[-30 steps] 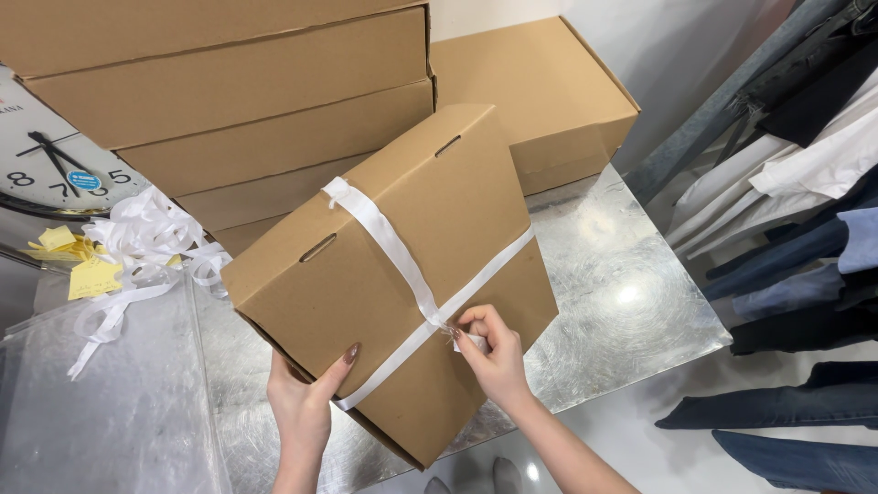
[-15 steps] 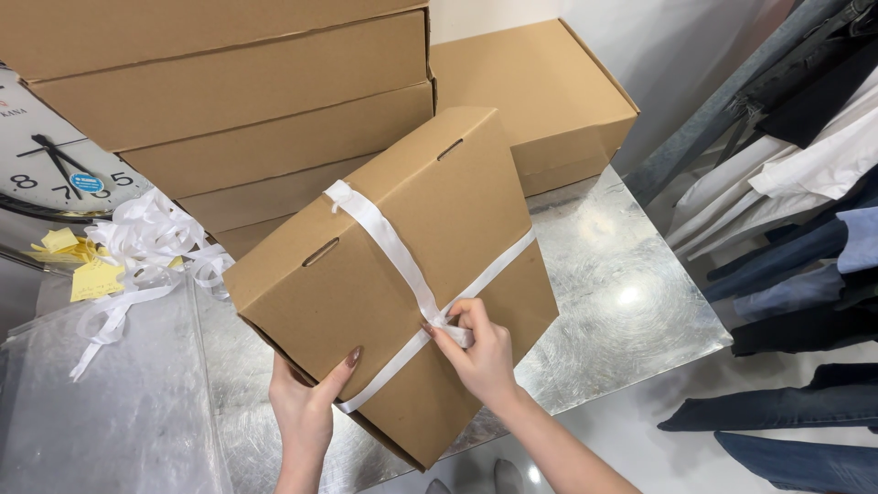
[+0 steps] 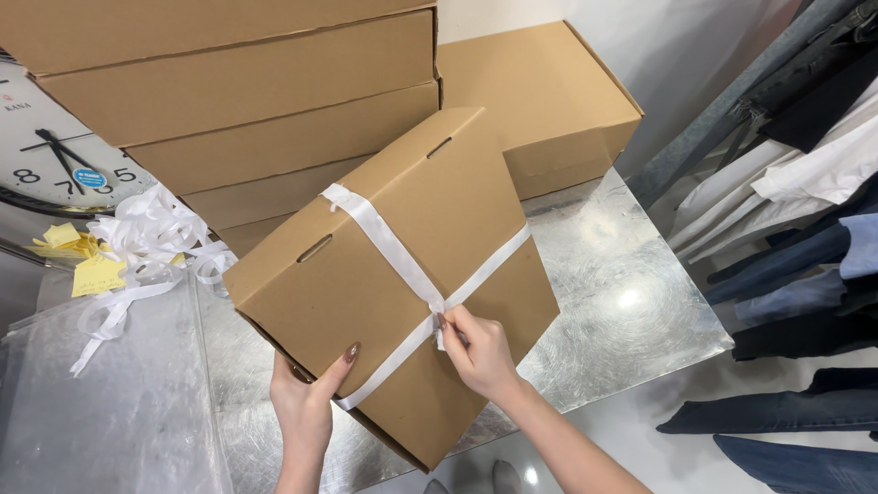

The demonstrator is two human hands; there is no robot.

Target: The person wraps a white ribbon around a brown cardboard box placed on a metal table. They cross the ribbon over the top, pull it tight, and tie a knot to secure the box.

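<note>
While one brown cardboard box (image 3: 402,274) sits tilted on the near edge of the bench (image 3: 622,274), a white ribbon (image 3: 384,238) crosses over its lid in two bands that meet near the lower right. The right hand (image 3: 480,352) has its grip pinching the ribbon at that crossing, fingertips pressed together on the knot. The left hand (image 3: 306,402) holds the box's near lower edge, thumb spread up onto the lid, fingers hidden beneath. Two slots are cut in the lid. Behind stands a stack of four flat cardboard boxes (image 3: 247,101), with one more carton (image 3: 540,101) at their right. Bare silvery bench shows to the right of the box. At the left lie a clear plastic bag (image 3: 101,402), a heap of loose white ribbon (image 3: 151,242), several yellow paper notes (image 3: 87,265) and one round wall clock (image 3: 55,155). Folded and hanging clothes (image 3: 796,229) fill the right edge.
</note>
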